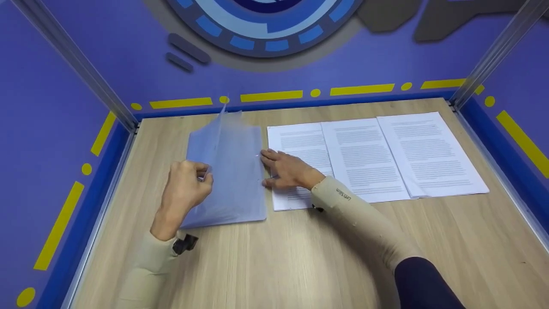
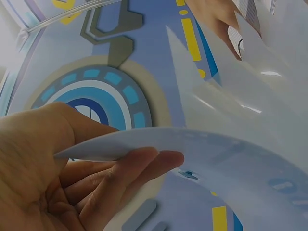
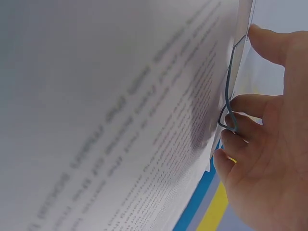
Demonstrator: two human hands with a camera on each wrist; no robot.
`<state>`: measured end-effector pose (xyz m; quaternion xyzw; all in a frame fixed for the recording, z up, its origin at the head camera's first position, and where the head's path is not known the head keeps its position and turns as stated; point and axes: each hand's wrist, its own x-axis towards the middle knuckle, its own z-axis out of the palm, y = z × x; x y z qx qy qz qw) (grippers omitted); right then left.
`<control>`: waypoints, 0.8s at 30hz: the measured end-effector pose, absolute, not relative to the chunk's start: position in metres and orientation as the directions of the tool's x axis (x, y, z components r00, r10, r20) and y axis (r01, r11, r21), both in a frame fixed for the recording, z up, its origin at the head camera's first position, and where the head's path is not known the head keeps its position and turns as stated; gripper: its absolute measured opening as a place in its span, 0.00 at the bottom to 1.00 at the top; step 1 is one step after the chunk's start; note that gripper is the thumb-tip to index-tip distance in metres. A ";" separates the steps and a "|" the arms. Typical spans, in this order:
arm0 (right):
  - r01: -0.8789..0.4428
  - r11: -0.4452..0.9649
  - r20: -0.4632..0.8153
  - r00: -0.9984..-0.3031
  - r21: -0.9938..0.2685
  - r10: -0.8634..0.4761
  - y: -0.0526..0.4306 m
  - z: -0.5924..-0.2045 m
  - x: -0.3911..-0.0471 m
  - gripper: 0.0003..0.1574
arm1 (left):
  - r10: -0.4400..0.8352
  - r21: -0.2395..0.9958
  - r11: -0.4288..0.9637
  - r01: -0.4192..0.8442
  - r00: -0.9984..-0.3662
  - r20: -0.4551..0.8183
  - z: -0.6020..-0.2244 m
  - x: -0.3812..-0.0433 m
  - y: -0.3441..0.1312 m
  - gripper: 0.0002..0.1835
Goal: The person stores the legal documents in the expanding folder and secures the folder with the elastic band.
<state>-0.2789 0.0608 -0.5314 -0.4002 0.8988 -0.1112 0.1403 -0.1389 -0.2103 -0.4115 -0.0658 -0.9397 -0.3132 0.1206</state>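
Note:
A translucent blue plastic folder (image 1: 240, 180) lies on the left part of the table, one of its covers raised upright. My left hand (image 1: 184, 186) pinches that lifted plastic sheet (image 2: 216, 144) between thumb and curled fingers, seen bending away in the left wrist view. With fingers extended, my right hand (image 1: 291, 169) rests where the folder's right edge meets the leftmost printed sheets (image 1: 296, 199). A thin dark loop (image 3: 228, 86) shows beside the right fingers (image 3: 245, 127) in the right wrist view; what it belongs to is unclear.
Right of that stack lie more printed papers, a middle stack (image 1: 364, 154) and a right one (image 1: 433, 150), side by side and overlapping. Blue panels with metal posts (image 1: 493, 56) stand around the wooden table (image 1: 274, 266) at back and sides.

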 end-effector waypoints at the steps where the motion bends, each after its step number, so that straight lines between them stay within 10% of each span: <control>1: -0.688 0.656 -0.163 -0.641 -0.312 -0.750 0.062 -0.531 -0.279 0.56 | 0.051 0.572 0.796 0.201 -0.962 0.268 -0.412 -0.139 -0.210 0.12; 24: -0.697 0.684 0.019 -0.703 -0.216 -0.711 0.143 -0.497 -0.281 0.51 | 0.039 0.572 0.800 0.182 -0.967 0.253 -0.413 -0.140 -0.208 0.13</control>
